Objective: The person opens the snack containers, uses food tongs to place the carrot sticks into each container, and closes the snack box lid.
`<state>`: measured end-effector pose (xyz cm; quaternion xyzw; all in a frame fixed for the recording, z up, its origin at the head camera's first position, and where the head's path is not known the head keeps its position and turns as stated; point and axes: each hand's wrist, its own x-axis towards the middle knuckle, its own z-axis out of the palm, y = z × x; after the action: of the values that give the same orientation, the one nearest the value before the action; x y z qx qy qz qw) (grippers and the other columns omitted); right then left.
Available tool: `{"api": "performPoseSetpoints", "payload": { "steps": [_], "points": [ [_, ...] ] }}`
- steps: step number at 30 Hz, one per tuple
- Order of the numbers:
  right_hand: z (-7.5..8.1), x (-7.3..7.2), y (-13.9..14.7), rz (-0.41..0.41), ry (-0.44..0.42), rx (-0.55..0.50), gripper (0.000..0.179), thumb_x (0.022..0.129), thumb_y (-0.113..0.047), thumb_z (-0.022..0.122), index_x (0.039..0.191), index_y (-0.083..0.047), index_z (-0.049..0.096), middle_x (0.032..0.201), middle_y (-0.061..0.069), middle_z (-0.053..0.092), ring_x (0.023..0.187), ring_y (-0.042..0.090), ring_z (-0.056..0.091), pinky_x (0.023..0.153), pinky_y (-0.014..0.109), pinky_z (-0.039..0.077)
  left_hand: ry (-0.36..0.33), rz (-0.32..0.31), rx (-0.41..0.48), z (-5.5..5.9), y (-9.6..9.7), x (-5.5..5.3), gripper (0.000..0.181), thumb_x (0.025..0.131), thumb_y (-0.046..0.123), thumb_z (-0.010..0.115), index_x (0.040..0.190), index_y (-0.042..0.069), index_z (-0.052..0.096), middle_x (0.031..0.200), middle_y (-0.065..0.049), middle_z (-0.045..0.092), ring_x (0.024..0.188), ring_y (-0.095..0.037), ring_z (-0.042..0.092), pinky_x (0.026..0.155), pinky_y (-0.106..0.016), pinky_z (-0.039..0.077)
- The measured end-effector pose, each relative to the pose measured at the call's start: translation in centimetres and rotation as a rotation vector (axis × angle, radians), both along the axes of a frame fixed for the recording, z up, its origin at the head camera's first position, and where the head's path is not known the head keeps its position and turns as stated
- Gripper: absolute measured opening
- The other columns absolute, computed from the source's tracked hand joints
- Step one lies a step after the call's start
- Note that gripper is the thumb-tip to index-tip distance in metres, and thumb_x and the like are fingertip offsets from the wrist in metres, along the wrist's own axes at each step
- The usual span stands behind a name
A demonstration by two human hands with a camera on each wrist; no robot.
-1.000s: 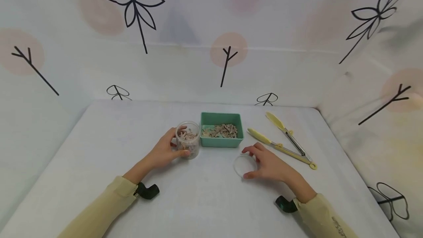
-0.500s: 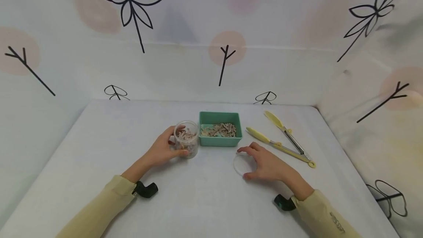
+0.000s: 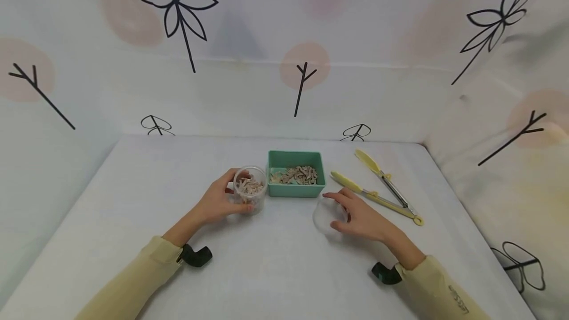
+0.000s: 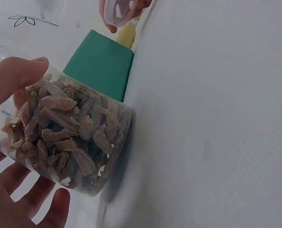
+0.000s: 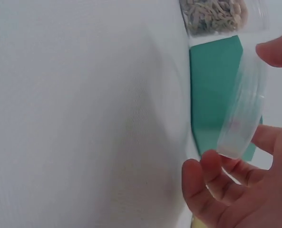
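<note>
My left hand (image 3: pixel 216 203) grips a clear plastic jar (image 3: pixel 250 196) around its side, thumb in front and fingers behind. The jar is uncovered and partly filled with brownish-grey dried strips, seen close in the left wrist view as a packed heap (image 4: pixel 69 133). To the right, my right hand (image 3: pixel 365 217) holds a round translucent lid (image 5: pixel 245 107) by its edge between thumb and fingers. In the right wrist view the lid is raised off the table and tilted.
A green rectangular box (image 3: pixel 297 191) with more dried strips stands just right of the jar. Yellow-tipped tongs (image 3: pixel 391 205) lie spread at the right, behind my right hand. A white cloth (image 3: pixel 266 270) covers the table, with a patterned curtain (image 3: pixel 240 93) behind.
My right hand has lifted the lid up from the table and tilted it. The jar in my left hand leans slightly more toward me; the box and tongs stay put.
</note>
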<state>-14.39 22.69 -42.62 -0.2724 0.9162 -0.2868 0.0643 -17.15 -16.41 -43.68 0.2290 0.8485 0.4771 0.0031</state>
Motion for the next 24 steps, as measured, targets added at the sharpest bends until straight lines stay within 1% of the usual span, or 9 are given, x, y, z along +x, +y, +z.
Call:
{"api": "performPoseSetpoints", "payload": {
  "steps": [2, 4, 9, 12, 16, 18, 21, 24],
  "points": [
    [0.0, 0.1, -0.1, -0.015, 0.000, -0.028, 0.062, 0.083, -0.026, 0.072, 0.140, -0.011, 0.053, 0.110, 0.008, 0.050, 0.083, 0.017, 0.047, 0.066, 0.027, 0.044, 0.012, -0.007, 0.011, 0.1, 0.0, 0.1, 0.083, 0.073, 0.028, 0.090, 0.143, 0.015, 0.046, 0.134, -0.001, 0.056, 0.120, -0.021, 0.053, 0.092, -0.045, 0.049],
    [0.1, 0.2, -0.2, -0.039, -0.015, -0.048, 0.060, 0.083, -0.025, 0.072, 0.138, -0.011, 0.053, 0.110, 0.008, 0.050, 0.087, 0.019, 0.048, 0.067, 0.027, 0.046, 0.031, -0.008, 0.018, 0.2, 0.1, 0.2, 0.083, 0.074, 0.028, 0.090, 0.143, 0.015, 0.047, 0.134, -0.001, 0.057, 0.121, -0.021, 0.053, 0.093, -0.046, 0.048],
    [0.2, 0.3, -0.8, -0.067, -0.070, -0.102, 0.061, 0.086, -0.028, 0.072, 0.141, -0.012, 0.050, 0.112, 0.006, 0.050, 0.097, 0.021, 0.052, 0.075, 0.028, 0.053, 0.089, -0.003, 0.026, 0.3, 0.4, 0.5, 0.082, 0.075, 0.027, 0.089, 0.143, 0.013, 0.046, 0.132, -0.001, 0.057, 0.123, -0.021, 0.051, 0.095, -0.047, 0.046],
    [0.4, 0.5, -1.2, -0.067, -0.086, -0.145, 0.064, 0.085, -0.027, 0.073, 0.142, -0.011, 0.048, 0.114, 0.006, 0.050, 0.099, 0.022, 0.056, 0.078, 0.029, 0.055, 0.112, -0.009, 0.040, 0.5, 0.6, 0.9, 0.083, 0.075, 0.024, 0.089, 0.144, 0.012, 0.046, 0.132, -0.001, 0.057, 0.124, -0.021, 0.050, 0.096, -0.047, 0.045],
    [0.8, 0.8, -1.9, -0.056, -0.077, -0.199, 0.065, 0.084, -0.021, 0.075, 0.141, -0.010, 0.047, 0.123, 0.008, 0.050, 0.100, 0.024, 0.059, 0.078, 0.029, 0.056, 0.128, -0.030, 0.051, 1.1, 1.0, 1.5, 0.084, 0.074, 0.024, 0.090, 0.144, 0.012, 0.046, 0.132, -0.002, 0.057, 0.122, -0.022, 0.052, 0.097, -0.045, 0.046],
    [0.9, 0.9, -2.3, -0.045, -0.078, -0.225, 0.066, 0.083, -0.019, 0.076, 0.142, -0.010, 0.045, 0.127, 0.010, 0.050, 0.101, 0.024, 0.060, 0.078, 0.029, 0.056, 0.128, -0.040, 0.043, 1.3, 1.2, 1.8, 0.084, 0.073, 0.025, 0.090, 0.144, 0.013, 0.047, 0.131, -0.002, 0.057, 0.119, -0.020, 0.053, 0.096, -0.043, 0.046],
    [1.1, 1.1, -2.8, -0.014, -0.086, -0.269, 0.068, 0.084, -0.018, 0.076, 0.144, -0.012, 0.043, 0.128, 0.011, 0.049, 0.101, 0.023, 0.061, 0.077, 0.030, 0.057, 0.143, -0.054, 0.018, 1.6, 1.5, 2.3, 0.083, 0.073, 0.027, 0.090, 0.143, 0.012, 0.047, 0.130, 0.001, 0.057, 0.115, -0.017, 0.054, 0.094, -0.040, 0.047],
    [1.4, 1.1, -3.2, 0.026, -0.088, -0.304, 0.070, 0.084, -0.017, 0.076, 0.145, -0.013, 0.042, 0.128, 0.011, 0.049, 0.102, 0.023, 0.062, 0.077, 0.031, 0.057, 0.165, -0.064, -0.016, 1.8, 1.8, 2.7, 0.083, 0.073, 0.030, 0.090, 0.143, 0.015, 0.048, 0.128, 0.004, 0.056, 0.111, -0.013, 0.053, 0.092, -0.038, 0.048]
  ]
}}
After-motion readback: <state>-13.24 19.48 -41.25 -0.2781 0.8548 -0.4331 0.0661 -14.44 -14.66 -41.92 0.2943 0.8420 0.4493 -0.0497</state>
